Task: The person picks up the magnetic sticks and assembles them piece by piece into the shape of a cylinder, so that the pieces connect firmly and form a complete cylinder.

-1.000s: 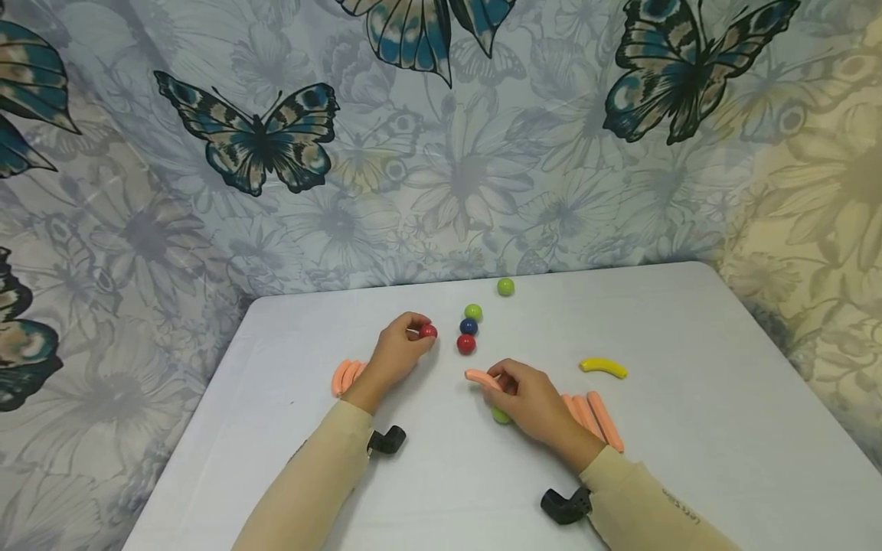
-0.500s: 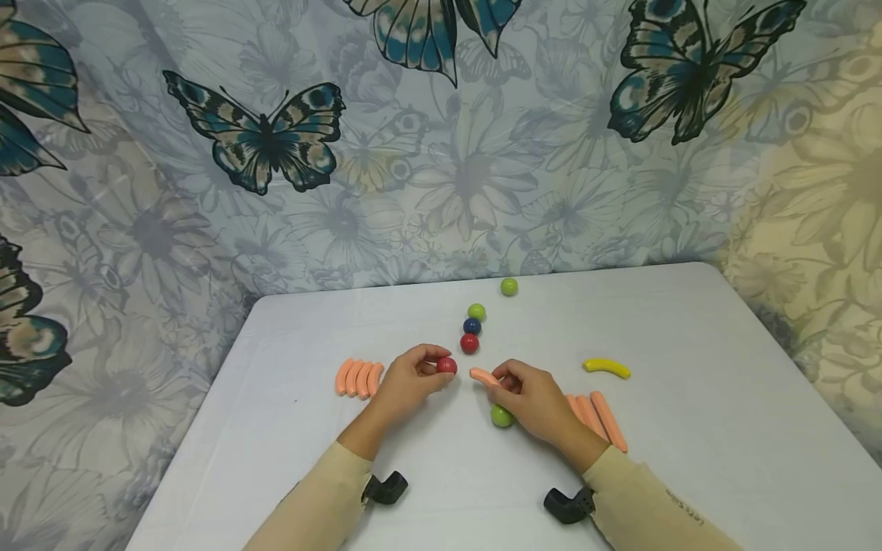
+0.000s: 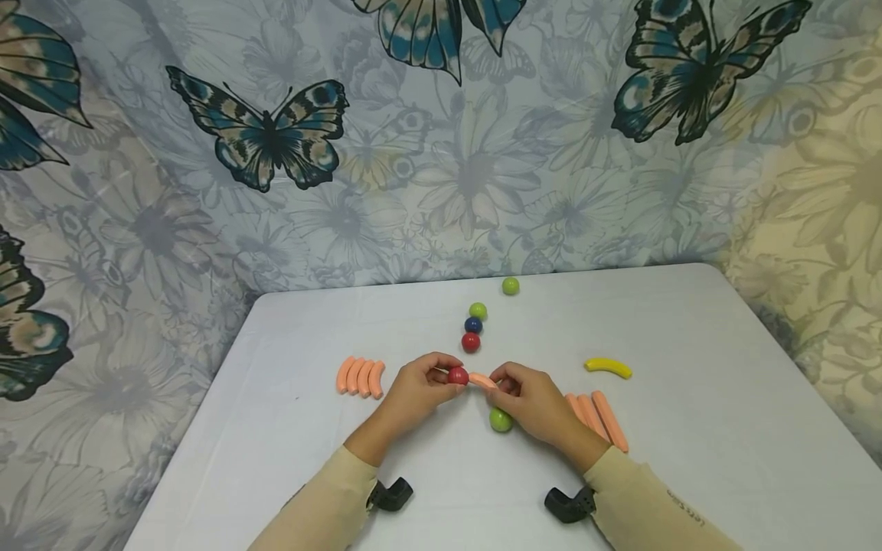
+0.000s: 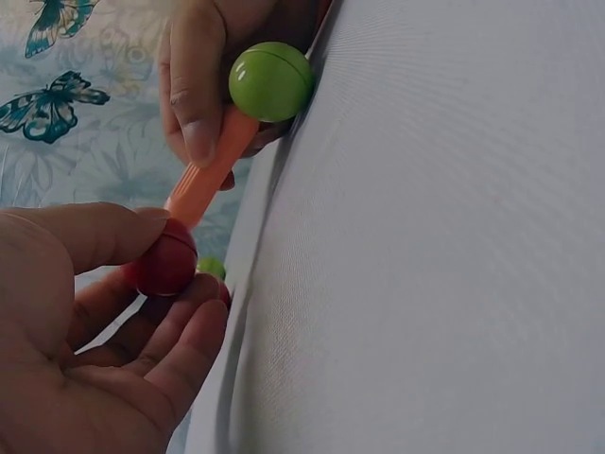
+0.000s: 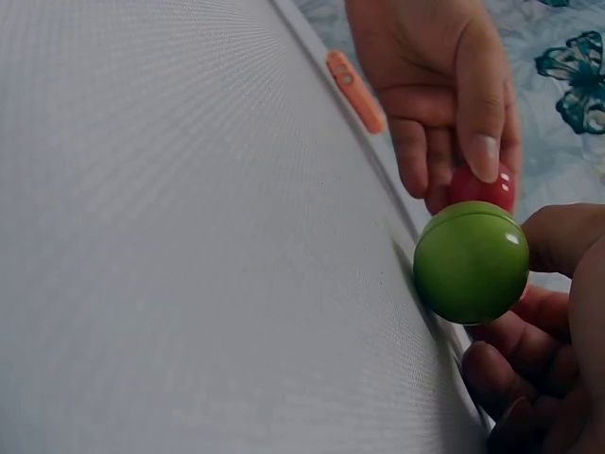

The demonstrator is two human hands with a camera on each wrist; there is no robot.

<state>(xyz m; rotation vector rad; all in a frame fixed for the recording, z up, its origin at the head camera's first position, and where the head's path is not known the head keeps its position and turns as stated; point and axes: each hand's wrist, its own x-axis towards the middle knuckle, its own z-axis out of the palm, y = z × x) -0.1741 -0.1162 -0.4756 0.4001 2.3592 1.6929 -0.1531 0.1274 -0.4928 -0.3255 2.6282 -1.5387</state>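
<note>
My left hand (image 3: 418, 385) pinches a glossy red ball (image 4: 168, 260) between thumb and fingers. In my right hand (image 3: 536, 399) is a slightly curved orange stick (image 4: 203, 180), held by thumb and fingers around its middle. A larger green ball (image 4: 271, 82) sits on the near end of this stick. The red ball meets the stick's opposite end in the left wrist view. From the right wrist view, the green ball (image 5: 471, 263) covers the stick and part of the red ball (image 5: 487, 186). Both hands are over the middle of the white table (image 3: 427, 490).
Behind the hands stand a red ball (image 3: 471, 342), a blue ball (image 3: 473, 325) and a green ball (image 3: 478, 311) in line, with another green ball (image 3: 510, 285) farther back. Short curved orange sticks (image 3: 360, 377) lie left; longer orange sticks (image 3: 609, 421) and a yellow curved stick (image 3: 608, 367) lie right.
My left hand has brought the red ball toward me and to the right, up against the orange stick's end. The right hand stays nearly in place, still holding the stick.
</note>
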